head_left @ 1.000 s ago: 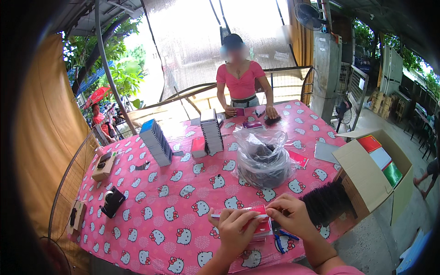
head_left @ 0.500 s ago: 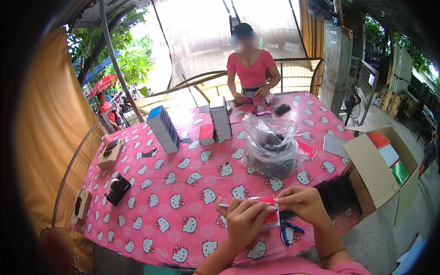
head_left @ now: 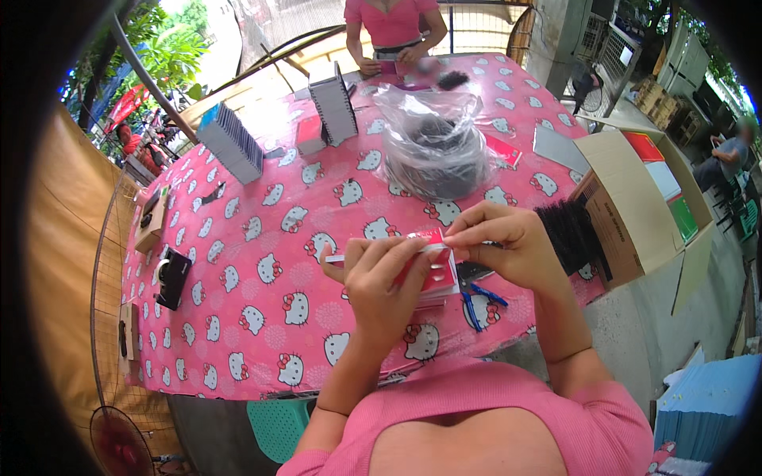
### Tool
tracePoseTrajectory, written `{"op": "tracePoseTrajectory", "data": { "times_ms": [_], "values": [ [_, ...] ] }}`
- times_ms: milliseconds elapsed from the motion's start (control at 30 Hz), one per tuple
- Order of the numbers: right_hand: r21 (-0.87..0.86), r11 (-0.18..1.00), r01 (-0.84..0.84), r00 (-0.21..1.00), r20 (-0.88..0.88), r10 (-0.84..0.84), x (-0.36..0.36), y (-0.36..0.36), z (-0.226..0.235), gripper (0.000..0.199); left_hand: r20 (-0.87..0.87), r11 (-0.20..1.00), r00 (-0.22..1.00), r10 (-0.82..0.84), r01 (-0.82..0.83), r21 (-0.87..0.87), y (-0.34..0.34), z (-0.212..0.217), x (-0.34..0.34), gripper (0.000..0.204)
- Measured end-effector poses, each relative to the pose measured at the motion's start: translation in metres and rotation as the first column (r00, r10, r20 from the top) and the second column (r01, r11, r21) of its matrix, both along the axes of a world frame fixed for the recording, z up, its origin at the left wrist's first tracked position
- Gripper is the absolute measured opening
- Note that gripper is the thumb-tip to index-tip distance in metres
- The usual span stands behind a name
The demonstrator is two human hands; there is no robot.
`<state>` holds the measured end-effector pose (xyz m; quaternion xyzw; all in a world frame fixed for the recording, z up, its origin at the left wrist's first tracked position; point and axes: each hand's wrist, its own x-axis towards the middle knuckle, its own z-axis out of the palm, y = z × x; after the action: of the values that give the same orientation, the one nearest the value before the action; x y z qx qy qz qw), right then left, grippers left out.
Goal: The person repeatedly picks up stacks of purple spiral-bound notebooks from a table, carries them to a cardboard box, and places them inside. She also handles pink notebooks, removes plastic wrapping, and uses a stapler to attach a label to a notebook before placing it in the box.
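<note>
So the left hand (head_left: 381,274) has a red-covered notebook (head_left: 431,236) clamped between thumb and fingers, tilted over the near side of the table, with what looks like a small pile of red-covered notebooks (head_left: 446,279) right underneath. The right hand (head_left: 508,246) is at the notebook's right end, thumb and index fingertip pressed together; can't tell what, if anything, is between them. Blue-handled pliers (head_left: 488,295) lie just right of the pile, and a bunch of black binding coils (head_left: 565,234) is beside the cardboard box (head_left: 619,254). Farther in there's a clear plastic bag (head_left: 436,151) with dark stuff inside, plus two tall stacks of spiral notebooks (head_left: 230,143). Someone in a pink top (head_left: 390,22) is across the table.
</note>
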<state>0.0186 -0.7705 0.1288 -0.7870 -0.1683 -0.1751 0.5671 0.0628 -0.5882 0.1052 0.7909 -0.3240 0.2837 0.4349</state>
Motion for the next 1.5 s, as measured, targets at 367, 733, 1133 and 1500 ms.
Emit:
{"op": "tracePoseTrajectory", "data": {
  "times_ms": [367, 733, 1133, 1500],
  "values": [
    [-0.333, 0.894, 0.299, 0.953, 0.16, -0.259, -0.01, 0.012, -0.002, 0.026, -0.009, 0.997, 1.0, 0.028, -0.028, 0.079, 0.003, 0.006, -0.007, 0.02],
    [-0.491, 0.833, 0.256, 0.965, 0.179, -0.191, -0.012, 0.013, 0.008, 0.024, -0.015, 0.999, 1.0, 0.0, 0.001, 0.041, 0.003, 0.002, -0.007, 0.02],
    [-0.544, 0.789, 0.285, 0.958, 0.196, -0.211, -0.012, 0.025, 0.018, 0.023, -0.022, 1.0, 1.0, 0.009, -0.01, -0.011, 0.001, 0.006, -0.008, 0.015],
    [-0.556, 0.752, 0.353, 0.934, 0.264, -0.243, -0.019, 0.011, 0.04, 0.02, -0.024, 1.0, 0.999, -0.027, 0.027, 0.008, 0.009, 0.005, -0.01, 0.017]
  ]
}}
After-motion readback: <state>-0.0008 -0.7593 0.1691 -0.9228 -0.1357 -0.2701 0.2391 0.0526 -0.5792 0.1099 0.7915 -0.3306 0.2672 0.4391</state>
